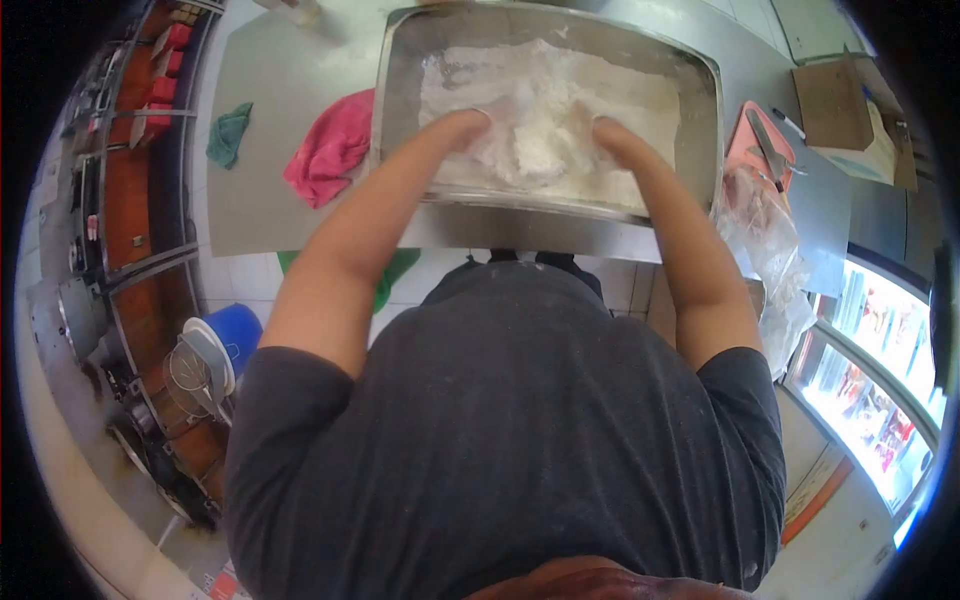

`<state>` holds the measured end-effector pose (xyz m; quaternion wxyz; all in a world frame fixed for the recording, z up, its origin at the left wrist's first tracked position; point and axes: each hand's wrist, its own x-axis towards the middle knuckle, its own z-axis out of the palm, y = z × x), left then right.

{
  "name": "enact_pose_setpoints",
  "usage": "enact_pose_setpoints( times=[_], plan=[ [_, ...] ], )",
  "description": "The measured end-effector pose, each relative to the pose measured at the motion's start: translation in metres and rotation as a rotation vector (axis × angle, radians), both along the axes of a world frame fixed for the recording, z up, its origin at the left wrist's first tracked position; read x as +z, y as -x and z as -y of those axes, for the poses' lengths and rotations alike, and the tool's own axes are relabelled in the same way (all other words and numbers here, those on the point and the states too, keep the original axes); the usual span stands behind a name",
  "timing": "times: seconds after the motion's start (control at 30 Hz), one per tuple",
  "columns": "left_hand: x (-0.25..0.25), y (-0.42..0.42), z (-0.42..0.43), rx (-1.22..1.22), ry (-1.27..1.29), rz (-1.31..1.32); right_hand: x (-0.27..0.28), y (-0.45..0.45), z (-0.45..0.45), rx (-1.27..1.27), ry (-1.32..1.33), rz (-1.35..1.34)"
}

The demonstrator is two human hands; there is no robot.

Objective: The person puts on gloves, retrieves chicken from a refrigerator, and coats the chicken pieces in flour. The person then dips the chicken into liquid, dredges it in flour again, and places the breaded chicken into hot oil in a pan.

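Observation:
A deep rectangular metal pan (705,150) on the steel table holds a bed of white flour (640,110). A heaped, lumpy pale mass (540,158), coated in flour, lies in the middle of it. Both of my hands are in the pan, white with flour up to the wrists. My left hand (494,138) is at the left side of the mass, my right hand (592,132) at its right side. Flour and motion blur hide the fingers, so their grip does not show.
Left of the pan lie a pink cloth (330,150) and a green cloth (230,135) on the table (260,220). At right are a pink tray (745,150) with a knife-like tool (766,145), a crumpled plastic bag (765,235) and a cardboard box (840,105). A blue bucket (235,335) stands lower left.

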<state>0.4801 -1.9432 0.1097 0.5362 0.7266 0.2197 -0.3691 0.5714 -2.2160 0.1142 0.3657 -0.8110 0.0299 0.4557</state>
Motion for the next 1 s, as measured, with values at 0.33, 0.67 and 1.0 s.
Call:
enact_pose_setpoints(
  times=[0.33,0.67,1.0],
  plan=[
    [0.046,-0.013,0.018,0.191,0.084,0.160,0.067,0.006,-0.019,-0.168,-0.399,0.146],
    [0.038,-0.047,0.030,0.339,0.141,0.198,-0.004,-0.028,-0.053,-0.309,-0.196,0.271],
    [0.024,-0.004,0.024,0.023,-0.049,0.018,0.023,-0.014,0.008,0.172,-0.075,0.052]
  ],
)
